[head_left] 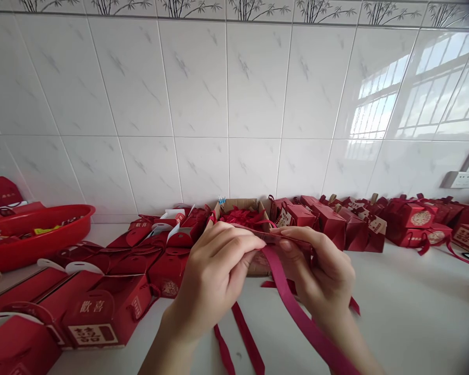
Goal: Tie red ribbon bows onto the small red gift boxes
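Both hands are raised close together over the white table, fingers closed in a pinch. My left hand (222, 260) grips a dark red ribbon near its top, thumb and forefinger pressed together. Opposite it, my right hand (320, 265) pinches the same stretch of ribbon. A wide magenta-red ribbon (287, 297) hangs from between the hands and runs down to the lower right. Darker ribbon ends (248, 336) dangle below my left hand. The fingers hide part of what is held, so I cannot tell whether a knot is there.
Behind the hands stands a cardboard box (240, 203) filled with red ribbon. Several red gift boxes (94, 312) crowd the left, beside a red plastic basin (74, 221). More red boxes (328, 224) line the tiled wall (258, 94) at right, near a power socket (463, 179).
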`<state>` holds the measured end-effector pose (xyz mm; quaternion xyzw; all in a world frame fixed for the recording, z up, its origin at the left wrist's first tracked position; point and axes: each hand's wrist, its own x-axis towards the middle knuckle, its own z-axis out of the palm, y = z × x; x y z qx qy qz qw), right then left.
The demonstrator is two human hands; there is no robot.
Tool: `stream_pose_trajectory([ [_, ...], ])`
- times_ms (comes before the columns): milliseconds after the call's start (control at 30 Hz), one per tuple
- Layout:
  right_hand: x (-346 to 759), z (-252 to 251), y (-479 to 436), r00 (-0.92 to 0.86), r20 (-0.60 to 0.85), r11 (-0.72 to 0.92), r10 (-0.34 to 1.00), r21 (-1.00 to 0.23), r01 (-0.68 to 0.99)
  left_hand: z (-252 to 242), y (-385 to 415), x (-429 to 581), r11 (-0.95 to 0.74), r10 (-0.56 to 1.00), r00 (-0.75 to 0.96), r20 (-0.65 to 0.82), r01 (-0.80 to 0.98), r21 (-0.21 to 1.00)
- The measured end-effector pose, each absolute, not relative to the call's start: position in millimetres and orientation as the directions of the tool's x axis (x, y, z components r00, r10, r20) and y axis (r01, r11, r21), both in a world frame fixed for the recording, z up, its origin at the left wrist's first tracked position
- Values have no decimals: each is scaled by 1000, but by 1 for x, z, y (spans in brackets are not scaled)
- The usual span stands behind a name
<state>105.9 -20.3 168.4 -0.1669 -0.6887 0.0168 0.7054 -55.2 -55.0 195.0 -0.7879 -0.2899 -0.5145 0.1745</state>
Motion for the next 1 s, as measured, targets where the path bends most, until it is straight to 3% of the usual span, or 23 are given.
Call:
stream_pose_trajectory([
  [433, 106, 169, -20, 17, 970, 946, 243, -240, 218, 196, -53, -55, -716, 244, 327, 913, 696, -57],
  [567, 108, 170, -20, -70, 965, 961, 251, -240, 139, 195, -53, -58, -694, 192, 259, 947, 718, -56],
  [667, 110, 169, -20, -73, 938, 941, 339, -337, 32, 195, -53, -58, -711, 239, 201, 950, 703, 30],
  [833, 107, 169, -22, -35, 879, 873, 475, -476, -108, 193, -52, -50, -764, 445, 136, 885, 574, 296],
  [1000, 102, 168, -23, -30, 824, 803, 566, -559, -208, 194, -51, -50, -761, 408, 107, 907, 588, 273],
])
